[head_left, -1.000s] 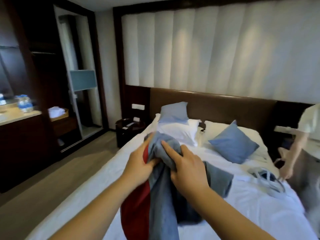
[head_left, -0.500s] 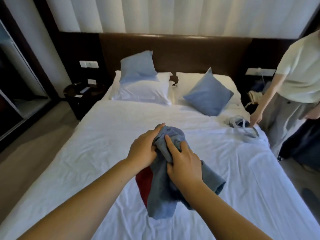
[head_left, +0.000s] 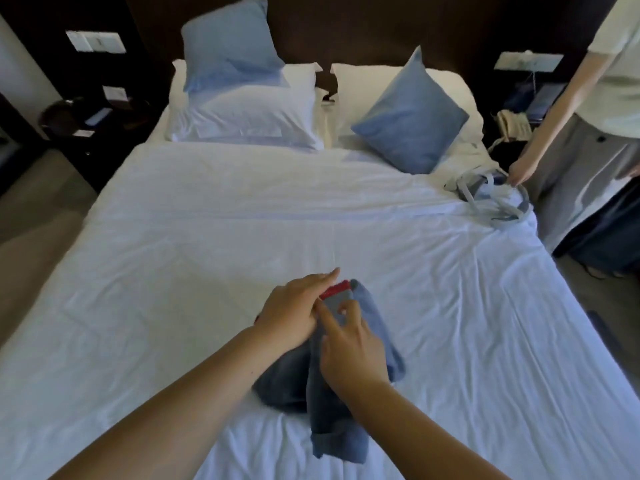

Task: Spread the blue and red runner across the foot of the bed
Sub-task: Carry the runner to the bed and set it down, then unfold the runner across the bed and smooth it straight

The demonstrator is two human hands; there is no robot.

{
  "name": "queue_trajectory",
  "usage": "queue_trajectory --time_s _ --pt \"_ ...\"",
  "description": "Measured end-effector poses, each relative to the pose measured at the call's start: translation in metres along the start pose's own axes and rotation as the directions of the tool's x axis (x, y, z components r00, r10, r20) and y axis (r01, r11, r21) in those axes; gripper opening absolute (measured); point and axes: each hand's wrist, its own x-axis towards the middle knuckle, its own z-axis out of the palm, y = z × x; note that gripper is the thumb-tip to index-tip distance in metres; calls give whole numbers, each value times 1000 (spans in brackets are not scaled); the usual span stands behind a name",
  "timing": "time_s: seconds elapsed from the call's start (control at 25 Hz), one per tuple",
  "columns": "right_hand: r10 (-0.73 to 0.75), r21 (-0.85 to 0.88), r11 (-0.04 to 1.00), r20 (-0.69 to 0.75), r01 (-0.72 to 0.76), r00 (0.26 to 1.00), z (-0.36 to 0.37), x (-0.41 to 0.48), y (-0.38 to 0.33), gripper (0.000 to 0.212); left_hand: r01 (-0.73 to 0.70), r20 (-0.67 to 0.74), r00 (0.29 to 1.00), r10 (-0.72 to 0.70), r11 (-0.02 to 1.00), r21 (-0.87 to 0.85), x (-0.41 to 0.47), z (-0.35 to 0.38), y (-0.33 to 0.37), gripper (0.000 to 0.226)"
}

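Because the runner point(head_left: 377, 327) must end as a flat band across the foot, the bed point(head_left: 173, 237) comes first. Its white sheet is pulled fairly smooth from the left edge to the right edge. At the head edge stand two white pillows point(head_left: 242, 116), and a blue cushion point(head_left: 228, 39) leans on each, well apart from the work. Another person point(head_left: 588, 140) stands at the right edge, with a hand near a loop of grey straps point(head_left: 491, 199) lying there.

The runner is bunched in a heap about midway between the side edges, nearer the foot edge than the pillows. It is mostly blue, and a small red strip shows at its top. I judge it was put down in the middle so that both ends can be drawn out to the sides.

The left hand point(head_left: 294, 313) rests on the heap with its fingers point(head_left: 325, 277) nearly straight, pressing beside the red strip, probably to keep the cloth in place. Its thumb is hidden. The right hand point(head_left: 353, 351) has bent fingers point(head_left: 346, 308) that pinch a blue layer, it seems in order to find an end to unfold.
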Motion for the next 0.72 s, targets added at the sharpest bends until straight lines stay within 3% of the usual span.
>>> queue_trajectory --time_s 0.12,0.4,0.48,0.6,0.72 --pt "-1 -29 1000 21 2 1000 40 12 12 68 7 -17 1000 -7 1000 2 0 35 -31 58" --pt "126 -92 990 196 -110 972 138 42 61 65 299 31 953 -302 952 68 6 142 -125 76" --pt "95 -170 983 160 -67 983 165 52 68 67 429 73 897 -436 898 97 7 169 -151 95" --pt "82 -276 958 -4 -80 997 198 65 81 71 566 176 797 -577 816 115 6 202 -180 122" --pt "218 -279 935 -37 -219 975 205 79 99 85 703 181 706 -684 708 -65 9 225 -194 138"
